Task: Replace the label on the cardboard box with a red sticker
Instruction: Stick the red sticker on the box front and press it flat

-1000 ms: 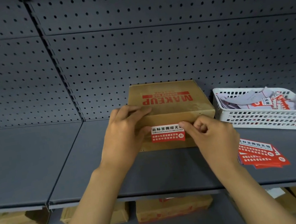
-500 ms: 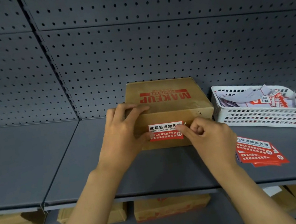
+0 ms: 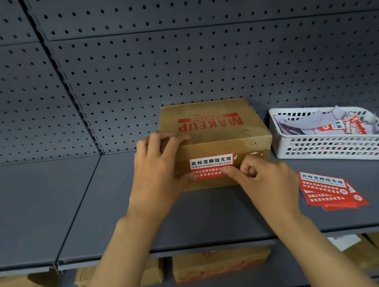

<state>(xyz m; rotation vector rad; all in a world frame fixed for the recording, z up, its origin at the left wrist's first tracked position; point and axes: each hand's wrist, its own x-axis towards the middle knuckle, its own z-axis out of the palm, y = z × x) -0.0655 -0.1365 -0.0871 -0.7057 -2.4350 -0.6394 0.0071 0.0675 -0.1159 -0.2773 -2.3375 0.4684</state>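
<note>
A brown cardboard box (image 3: 217, 136) printed "MAKEUP" in red stands on the grey shelf (image 3: 195, 219) against the pegboard. On its front face is a red sticker (image 3: 211, 162) with a white band of black writing. My left hand (image 3: 156, 176) grips the box's front left corner, fingers over the top edge and thumb at the sticker's lower left. My right hand (image 3: 263, 178) is curled, its thumb and forefinger tips pinched at the sticker's lower right corner, hiding that corner.
A white slotted basket (image 3: 334, 157) with crumpled sticker backings sits right of the box. A stack of red stickers (image 3: 330, 190) lies on the shelf in front of it. Several cardboard boxes (image 3: 219, 262) sit on the shelf below. The pegboard wall (image 3: 194, 55) closes the back.
My right fingertips have slid from the sticker's upper right corner down to its lower right corner. My left hand has stayed on the box's corner.
</note>
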